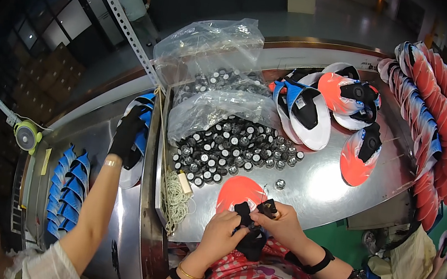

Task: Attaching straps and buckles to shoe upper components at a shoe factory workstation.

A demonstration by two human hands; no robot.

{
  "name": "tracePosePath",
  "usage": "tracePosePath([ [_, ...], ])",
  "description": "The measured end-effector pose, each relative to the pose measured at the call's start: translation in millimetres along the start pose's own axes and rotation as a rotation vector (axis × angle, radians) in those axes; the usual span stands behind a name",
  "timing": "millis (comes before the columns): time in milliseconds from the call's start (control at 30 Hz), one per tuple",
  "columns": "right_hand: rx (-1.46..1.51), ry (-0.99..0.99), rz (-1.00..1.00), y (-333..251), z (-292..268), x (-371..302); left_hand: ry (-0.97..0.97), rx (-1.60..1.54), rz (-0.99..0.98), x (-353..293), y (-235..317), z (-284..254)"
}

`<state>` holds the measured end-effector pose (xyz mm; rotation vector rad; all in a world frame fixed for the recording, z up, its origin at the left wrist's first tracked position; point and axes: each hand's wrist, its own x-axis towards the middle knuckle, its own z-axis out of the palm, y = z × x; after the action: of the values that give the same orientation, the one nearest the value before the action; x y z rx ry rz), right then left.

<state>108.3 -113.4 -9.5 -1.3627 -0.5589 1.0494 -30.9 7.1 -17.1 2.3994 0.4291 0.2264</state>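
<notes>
A coral-and-white piece (239,192), shaped like a shoe upper with black fabric on it, lies at the table's near edge. My left hand (222,233) is closed on its black fabric (250,244), close to my lap. Beside it, my right hand (284,224) is closed around a small dark part (268,207), whose kind I cannot make out. A thin dark strand rises by the right fingers. Just beyond lies a single black round knob (280,184) with a shiny face, apart from the large heap of knobs (228,148).
A clear plastic bag (211,55) holds more knobs. Finished-looking uppers (306,116) lie at the back; tall coral and blue stacks (434,125) stand right. Tangled cord (174,200) lies by the metal divider. Left of it, a co-worker's arm (96,202) reaches toward blue pieces.
</notes>
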Motion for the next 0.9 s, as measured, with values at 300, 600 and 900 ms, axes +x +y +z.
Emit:
tracePosePath([
  [300, -0.053, 0.166, -0.062, -3, -3, -3, 0.028, -0.516, -0.207, 10, 12, 19],
  [600, 0.135, 0.191, -0.032, -4, -3, -5, 0.044, -0.678, -0.325, 9, 8, 29],
  [900, -0.35, -0.07, -0.054, 13, 15, -23, 0.298, -1.231, -0.455, 27, -38, 30],
])
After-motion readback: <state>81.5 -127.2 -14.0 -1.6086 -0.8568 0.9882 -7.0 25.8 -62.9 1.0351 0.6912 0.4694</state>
